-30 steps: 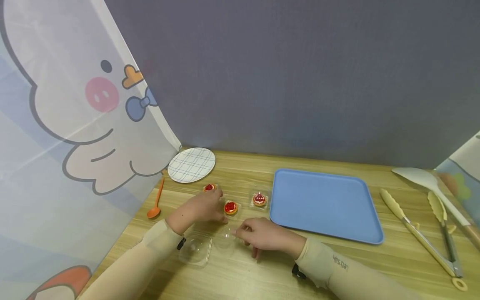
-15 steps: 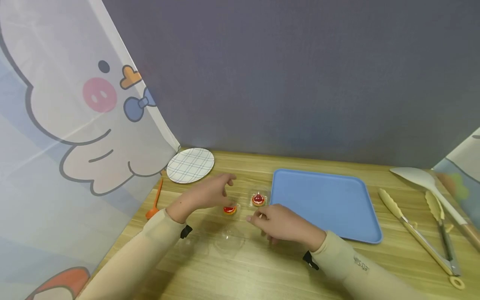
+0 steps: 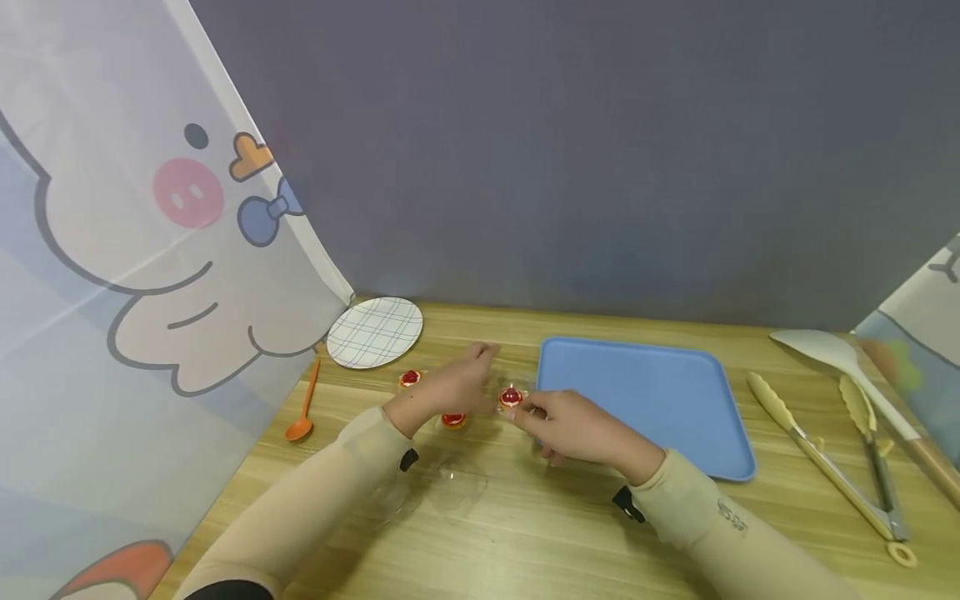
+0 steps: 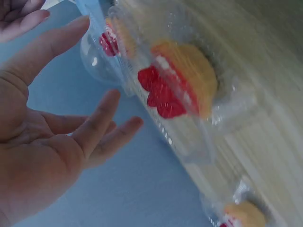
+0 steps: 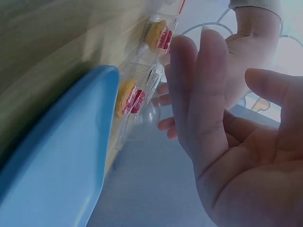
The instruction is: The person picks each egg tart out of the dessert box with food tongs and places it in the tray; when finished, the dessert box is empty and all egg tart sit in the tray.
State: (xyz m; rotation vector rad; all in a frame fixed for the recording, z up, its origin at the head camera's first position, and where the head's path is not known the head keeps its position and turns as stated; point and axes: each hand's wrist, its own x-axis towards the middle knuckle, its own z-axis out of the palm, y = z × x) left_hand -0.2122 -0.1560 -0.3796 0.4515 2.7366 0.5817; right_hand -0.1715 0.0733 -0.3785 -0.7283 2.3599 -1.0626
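My left hand (image 3: 459,383) hovers over the tarts, fingers spread and holding nothing; in the left wrist view its fingers (image 4: 102,125) are apart. Beneath it, partly covered, lies the middle tart (image 3: 453,421) in a clear box. My right hand (image 3: 562,425) is beside the right tart (image 3: 511,397), whose clear box (image 5: 142,71) appears in the right wrist view near the blue tray (image 5: 57,156). Its fingers are relaxed, with a gap to the tart in that view. A third tart (image 3: 410,378) sits at the left.
Two clear domed lids (image 3: 454,483) lie nearer the front edge. A checked plate (image 3: 375,333) and an orange spoon (image 3: 299,428) are at the left. The blue tray (image 3: 637,392) stands right of the tarts; beyond it are tongs (image 3: 832,475) and a white ladle (image 3: 825,350).
My left hand has moved right from the left tart toward the right one, uncovering the left tart. My right hand has moved up and right to the right tart.
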